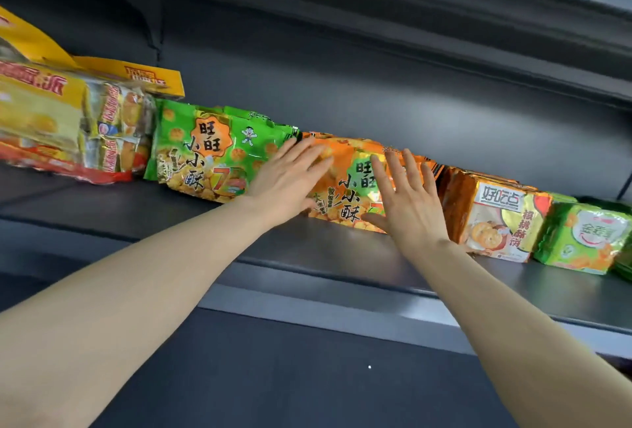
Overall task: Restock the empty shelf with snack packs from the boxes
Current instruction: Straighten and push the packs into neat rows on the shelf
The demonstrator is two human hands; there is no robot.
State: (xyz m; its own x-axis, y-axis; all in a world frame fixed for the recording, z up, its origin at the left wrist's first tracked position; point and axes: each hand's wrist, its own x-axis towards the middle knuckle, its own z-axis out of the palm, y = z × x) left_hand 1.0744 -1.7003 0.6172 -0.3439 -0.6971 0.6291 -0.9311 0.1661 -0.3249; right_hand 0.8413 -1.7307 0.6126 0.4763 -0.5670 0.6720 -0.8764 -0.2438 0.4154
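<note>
An orange snack pack (349, 188) stands on the dark grey shelf (307, 246), near the middle of a row. My left hand (290, 178) lies flat against its left half with straight fingers. My right hand (407, 198) presses flat on its right half, fingers spread. A green snack pack (201, 150) stands just to its left. On its right stand an orange biscuit pack (496, 222) and a green biscuit pack (584, 239).
Large yellow cake packs (68, 119) fill the shelf's left end. A grey back panel (376, 85) rises behind the row, with another shelf's underside (444, 0) above. The shelf's front lip (342, 304) runs below my arms.
</note>
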